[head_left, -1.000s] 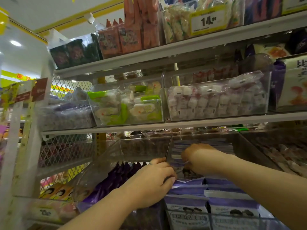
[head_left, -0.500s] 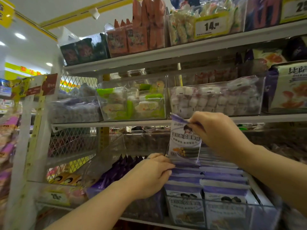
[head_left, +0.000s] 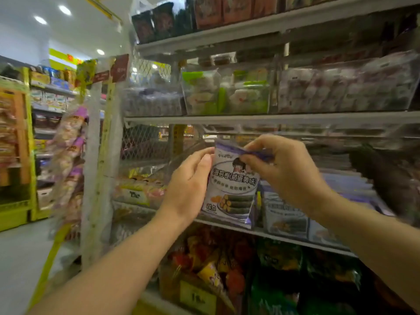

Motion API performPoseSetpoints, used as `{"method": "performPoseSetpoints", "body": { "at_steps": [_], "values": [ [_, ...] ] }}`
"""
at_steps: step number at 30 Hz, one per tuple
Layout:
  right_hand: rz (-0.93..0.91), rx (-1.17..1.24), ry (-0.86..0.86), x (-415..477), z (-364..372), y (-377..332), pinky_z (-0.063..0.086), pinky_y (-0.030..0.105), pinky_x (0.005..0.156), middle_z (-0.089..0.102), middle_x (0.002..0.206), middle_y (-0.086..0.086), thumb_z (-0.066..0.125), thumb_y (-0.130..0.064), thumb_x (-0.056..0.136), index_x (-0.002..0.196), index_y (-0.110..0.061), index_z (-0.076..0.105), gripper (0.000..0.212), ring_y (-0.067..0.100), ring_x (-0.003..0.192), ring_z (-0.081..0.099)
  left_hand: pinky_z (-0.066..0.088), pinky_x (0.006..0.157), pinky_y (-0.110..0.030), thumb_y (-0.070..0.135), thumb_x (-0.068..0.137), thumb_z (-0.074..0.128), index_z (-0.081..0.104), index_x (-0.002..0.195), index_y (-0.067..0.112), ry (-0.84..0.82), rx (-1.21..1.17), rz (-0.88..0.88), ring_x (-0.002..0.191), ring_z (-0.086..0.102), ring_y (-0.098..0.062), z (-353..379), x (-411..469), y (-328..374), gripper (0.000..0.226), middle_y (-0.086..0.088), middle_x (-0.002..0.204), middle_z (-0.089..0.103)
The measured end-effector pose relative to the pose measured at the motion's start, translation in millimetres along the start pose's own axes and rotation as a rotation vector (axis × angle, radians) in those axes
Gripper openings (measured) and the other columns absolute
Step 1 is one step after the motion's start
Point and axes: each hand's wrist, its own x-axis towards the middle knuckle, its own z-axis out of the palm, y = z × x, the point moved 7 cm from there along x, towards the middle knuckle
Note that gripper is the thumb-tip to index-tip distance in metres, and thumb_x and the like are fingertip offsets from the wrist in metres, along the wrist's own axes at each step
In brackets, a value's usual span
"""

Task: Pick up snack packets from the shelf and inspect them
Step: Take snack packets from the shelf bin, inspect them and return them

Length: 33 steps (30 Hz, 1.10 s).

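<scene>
Just in front of the shelf (head_left: 272, 119), the snack packet (head_left: 231, 194) hangs upright between both hands. The right hand (head_left: 286, 169) has its fingers (head_left: 254, 161) pinched together on the packet's purple top edge. The left hand (head_left: 188, 187) has its fingers clamped on the left edge. Similar purple packets (head_left: 286, 214) sit on the shelf behind.

Left hand (head_left: 189, 185), right hand (head_left: 287, 171), fingers (head_left: 253, 164) pinched
</scene>
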Motion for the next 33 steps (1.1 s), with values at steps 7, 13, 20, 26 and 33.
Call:
{"method": "performPoseSetpoints", "body": {
  "at_steps": [7, 13, 20, 26, 33],
  "values": [
    [0.289, 0.317, -0.238, -72.1, 128.0, 10.7, 0.052, 0.013, 0.064, 0.069, 0.082, -0.015, 0.076, -0.026, 0.079, 0.087, -0.032, 0.066, 0.014, -0.005, 0.079, 0.066, 0.056, 0.085, -0.039, 0.045, 0.095, 0.051, 0.072, 0.091, 0.029, 0.032, 0.009, -0.360, 0.091, 0.071, -0.015, -53.9, -102.4, -82.1, 0.026, 0.001, 0.094, 0.076],
    [0.723, 0.752, -0.357, -135.8, 221.9, 30.1, 0.060, 0.032, 0.073, 0.074, 0.092, 0.012, 0.077, -0.011, 0.077, 0.101, -0.007, 0.069, 0.026, 0.020, 0.082, 0.073, 0.057, 0.075, -0.028, 0.043, 0.095, 0.054, 0.075, 0.080, 0.036, 0.169, -0.072, -0.630, 0.082, 0.073, -0.010, -82.6, -163.6, -144.2, 0.026, 0.007, 0.084, 0.076],
    [1.092, 1.120, -0.364, -186.4, 288.9, 40.2, 0.047, 0.046, 0.098, 0.074, 0.104, 0.013, 0.059, -0.038, 0.085, 0.106, -0.006, 0.071, 0.040, 0.030, 0.102, 0.068, 0.059, 0.077, -0.044, 0.029, 0.096, 0.057, 0.074, 0.080, 0.022, 0.400, -0.214, -0.778, 0.079, 0.074, -0.028, -98.5, -188.1, -186.5, 0.025, -0.010, 0.083, 0.076],
    [1.229, 1.267, -0.190, -200.9, 300.7, 45.6, 0.059, 0.041, 0.077, 0.073, 0.096, 0.022, 0.053, -0.024, 0.095, 0.095, 0.002, 0.072, 0.033, 0.031, 0.088, 0.073, 0.060, 0.066, -0.038, 0.020, 0.094, 0.057, 0.074, 0.074, 0.029, 0.398, -0.312, -0.795, 0.074, 0.074, -0.030, -88.9, -193.1, -199.6, 0.028, -0.014, 0.082, 0.076],
    [1.220, 1.258, -0.126, -200.9, 298.1, 48.2, 0.060, 0.042, 0.075, 0.072, 0.097, 0.025, 0.052, -0.026, 0.096, 0.106, 0.005, 0.068, 0.036, 0.038, 0.092, 0.071, 0.058, 0.055, -0.035, 0.014, 0.091, 0.061, 0.074, 0.071, 0.016, 0.505, -0.424, -0.769, 0.064, 0.072, -0.027, -88.6, -190.2, -194.3, 0.023, -0.017, 0.077, 0.074]
  ]
}}
